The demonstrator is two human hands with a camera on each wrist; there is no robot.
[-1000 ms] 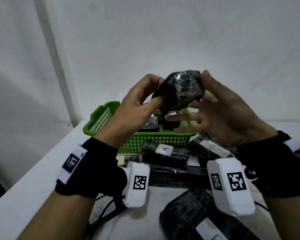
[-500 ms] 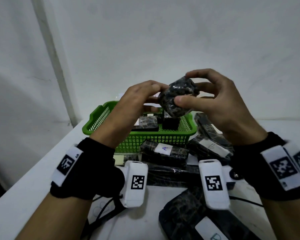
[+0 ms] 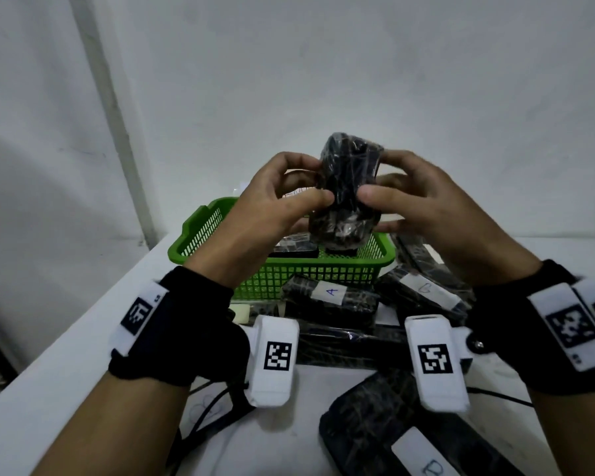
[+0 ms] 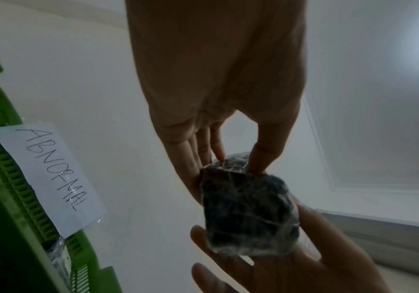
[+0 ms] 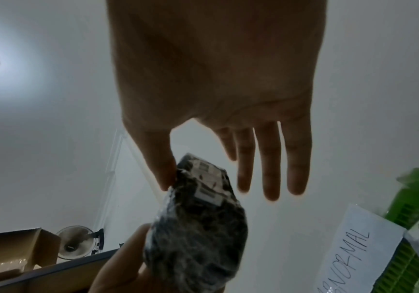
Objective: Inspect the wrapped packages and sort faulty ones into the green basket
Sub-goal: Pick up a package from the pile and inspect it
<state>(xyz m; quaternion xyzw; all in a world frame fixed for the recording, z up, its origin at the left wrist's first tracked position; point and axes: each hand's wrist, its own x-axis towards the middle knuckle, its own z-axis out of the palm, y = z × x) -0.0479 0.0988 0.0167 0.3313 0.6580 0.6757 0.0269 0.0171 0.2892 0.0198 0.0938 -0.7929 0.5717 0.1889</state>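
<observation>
Package (image 5: 198,236), wrist view shows pale, perhaps label

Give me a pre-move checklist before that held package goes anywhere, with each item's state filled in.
1. Wrapped package gripped by both hands, left hand and right hand: ok.
2. Package held clear above the green basket: ok.
3. Fault in the wrap confirmed: cannot tell, film too crinkled.
4. Basket tagged by the ABNORMAL label: ok.
5. Room left in the basket: ok, mesh floor partly bare.
6. Package bears a letter label like the A package: cannot tell.
</observation>
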